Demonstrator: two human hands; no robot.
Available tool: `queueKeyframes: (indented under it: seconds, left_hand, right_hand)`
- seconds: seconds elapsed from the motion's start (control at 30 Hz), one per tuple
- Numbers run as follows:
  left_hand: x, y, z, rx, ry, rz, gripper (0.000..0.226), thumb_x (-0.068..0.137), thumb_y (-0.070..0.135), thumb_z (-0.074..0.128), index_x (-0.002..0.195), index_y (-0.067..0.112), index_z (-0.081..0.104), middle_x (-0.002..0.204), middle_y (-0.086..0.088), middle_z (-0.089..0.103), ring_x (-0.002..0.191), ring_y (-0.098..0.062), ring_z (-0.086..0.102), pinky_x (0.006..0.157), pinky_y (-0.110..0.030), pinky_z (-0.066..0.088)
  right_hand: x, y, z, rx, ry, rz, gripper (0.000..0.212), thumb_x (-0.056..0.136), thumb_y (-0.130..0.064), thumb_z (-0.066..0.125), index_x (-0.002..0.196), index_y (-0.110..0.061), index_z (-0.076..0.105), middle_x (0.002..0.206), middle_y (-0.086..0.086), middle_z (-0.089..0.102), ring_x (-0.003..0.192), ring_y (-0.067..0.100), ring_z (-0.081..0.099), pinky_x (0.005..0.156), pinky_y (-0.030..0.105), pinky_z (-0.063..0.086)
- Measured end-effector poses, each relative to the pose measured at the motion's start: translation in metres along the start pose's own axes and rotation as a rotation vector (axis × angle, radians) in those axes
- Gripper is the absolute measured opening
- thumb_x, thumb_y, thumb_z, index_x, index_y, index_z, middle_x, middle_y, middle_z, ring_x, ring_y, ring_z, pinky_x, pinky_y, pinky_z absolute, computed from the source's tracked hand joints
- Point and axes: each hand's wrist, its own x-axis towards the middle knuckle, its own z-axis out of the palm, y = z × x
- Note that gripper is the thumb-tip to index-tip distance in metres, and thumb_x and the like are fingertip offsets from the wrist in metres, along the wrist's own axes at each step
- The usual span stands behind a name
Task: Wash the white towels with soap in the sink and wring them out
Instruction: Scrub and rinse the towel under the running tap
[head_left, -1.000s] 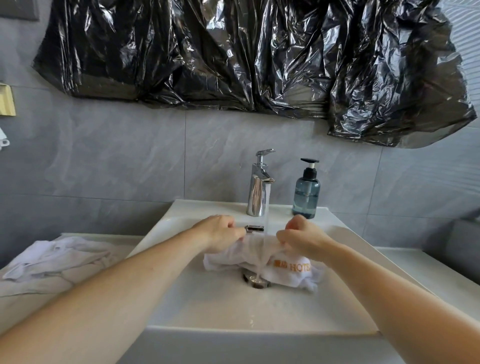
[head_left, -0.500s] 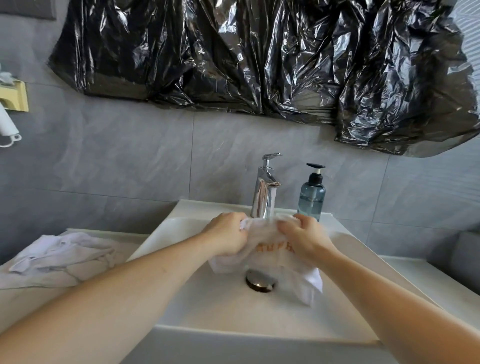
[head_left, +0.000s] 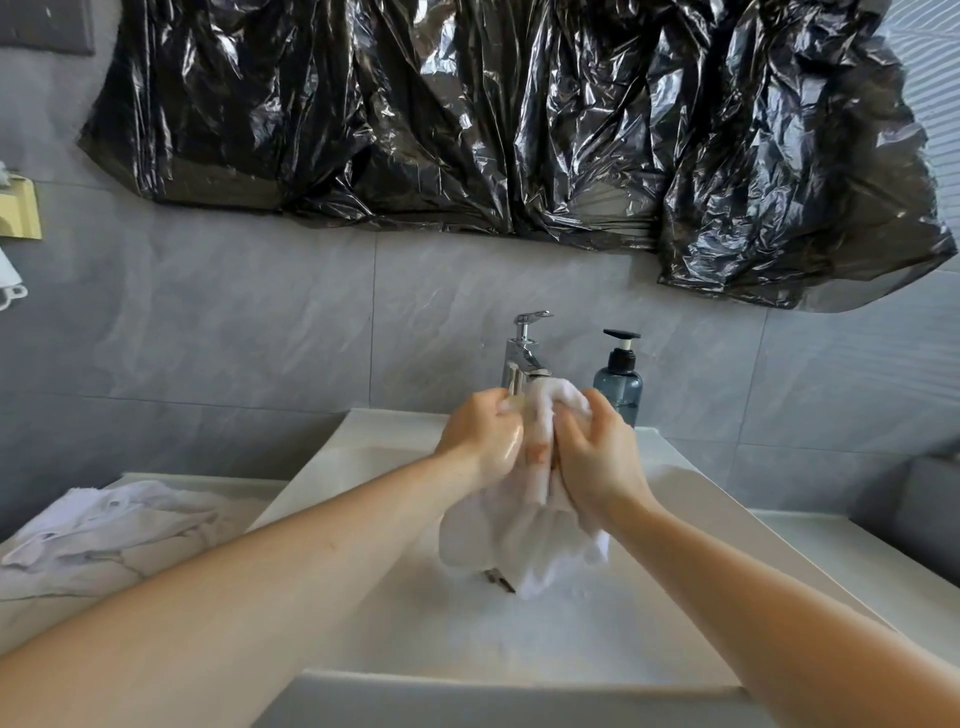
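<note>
One sheet of crinkled black plastic (head_left: 519, 119) hangs across the grey tiled wall (head_left: 234, 332), covering the widest stretch of the scene. Below it sits one white sink (head_left: 691, 525), set into a pale table (head_left: 857, 561) that runs to either side. Two white towels are in sight: one loose towel (head_left: 98, 525) lies crumpled on the table to the left of the sink, and one wet towel (head_left: 519, 535) is held up over the basin, bunched between both hands, its lower folds hanging down near the drain. Two bare forearms reach in from the bottom corners and meet in the middle. The left hand (head_left: 480, 439) is fisted, its fingers curled tight round the left side of the wet towel, knuckles up and skin shiny with water. The right hand (head_left: 597, 457) clamps the right side in the same way, fingers wrapped into the cloth, which bulges out above the two fists. One chrome tap (head_left: 524, 353) stands just behind the hands, and one blue-grey soap bottle (head_left: 621, 382) with a black pump stands just right of it on the sink's back ledge.
</note>
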Motion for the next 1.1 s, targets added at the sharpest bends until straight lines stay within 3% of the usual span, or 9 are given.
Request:
queueKeyframes:
  seconds: [0.1,0.27,0.43,0.6,0.73,0.8,0.87,0.97,1.1]
  left_hand:
    - [0.004,0.003,0.011,-0.01,-0.014,-0.083,0.027,0.088,0.038,0.052,0.078,0.016,0.062,0.099,-0.014,0.075,0.099,-0.037,0.067,0.071,-0.033,0.045]
    - [0.015,-0.03,0.012,-0.309,-0.247,-0.341,0.046,0.049,0.039,0.076,0.085,0.011,0.076,0.091,-0.015,0.07,0.079,-0.031,0.065,0.076,-0.042,0.046]
    - [-0.001,-0.009,0.006,-0.182,0.032,-0.124,0.026,0.062,0.034,0.051,0.062,0.015,0.068,0.063,0.007,0.064,0.068,-0.018,0.055,0.06,-0.032,0.041]
    - [0.011,-0.033,0.013,-0.228,-0.023,-0.278,0.035,0.061,0.043,0.068,0.082,0.018,0.081,0.093,-0.011,0.079,0.095,-0.034,0.075,0.09,-0.052,0.061]
    - [-0.009,-0.007,0.012,-0.204,-0.021,-0.176,0.028,0.057,0.037,0.052,0.063,0.018,0.071,0.075,-0.011,0.073,0.073,-0.023,0.064,0.065,-0.029,0.046]
    - [-0.015,0.002,0.011,-0.2,-0.038,-0.164,0.028,0.049,0.04,0.054,0.057,0.017,0.067,0.064,0.0,0.065,0.065,-0.02,0.058,0.061,-0.029,0.041]
    - [-0.003,-0.012,0.013,-0.166,-0.039,-0.174,0.034,0.055,0.039,0.054,0.069,0.017,0.075,0.076,0.003,0.073,0.078,-0.021,0.067,0.072,-0.03,0.053]
    - [0.004,-0.026,0.013,-0.149,-0.061,-0.201,0.043,0.061,0.037,0.056,0.092,0.022,0.082,0.101,-0.004,0.08,0.101,-0.025,0.074,0.095,-0.042,0.059]
    - [-0.012,-0.01,0.018,-0.095,-0.093,-0.085,0.041,0.069,0.048,0.056,0.085,0.018,0.079,0.089,0.003,0.077,0.092,-0.022,0.07,0.084,-0.034,0.053]
  right_hand:
    - [-0.001,0.0,-0.005,0.028,-0.024,0.003,0.019,0.096,-0.028,0.052,0.081,-0.017,0.052,0.073,-0.004,0.063,0.072,0.017,0.059,0.068,0.037,0.05]
    - [-0.015,-0.02,0.002,0.02,-0.249,-0.201,0.018,0.077,-0.032,0.053,0.072,-0.015,0.049,0.06,-0.009,0.046,0.056,0.005,0.041,0.05,0.02,0.033]
    - [0.022,0.001,0.0,-0.229,-0.21,0.038,0.031,0.085,-0.041,0.046,0.098,-0.019,0.064,0.095,0.004,0.071,0.093,0.03,0.064,0.077,0.037,0.049]
    - [-0.011,-0.009,0.013,0.016,-0.265,-0.092,0.015,0.082,-0.034,0.049,0.078,-0.021,0.056,0.065,-0.009,0.06,0.061,0.002,0.055,0.057,0.024,0.042]
    - [0.01,0.007,0.006,-0.014,-0.185,0.015,0.021,0.092,-0.016,0.049,0.093,-0.027,0.066,0.089,-0.01,0.072,0.09,0.01,0.066,0.079,0.028,0.051]
    - [0.012,0.009,0.004,-0.032,-0.18,0.085,0.02,0.092,-0.017,0.046,0.091,-0.016,0.067,0.086,0.0,0.072,0.084,0.018,0.068,0.072,0.033,0.053]
    - [0.001,0.005,0.008,0.048,-0.242,0.028,0.02,0.085,-0.027,0.046,0.085,-0.018,0.064,0.074,-0.003,0.07,0.067,0.006,0.064,0.06,0.028,0.05]
    - [-0.008,0.002,0.009,0.055,-0.314,-0.099,0.026,0.08,-0.031,0.045,0.09,-0.021,0.066,0.081,-0.005,0.069,0.076,0.003,0.063,0.067,0.022,0.049]
    - [0.011,0.012,0.0,-0.014,-0.235,0.018,0.027,0.094,-0.015,0.047,0.071,-0.025,0.058,0.073,-0.006,0.062,0.074,0.011,0.06,0.064,0.022,0.046]
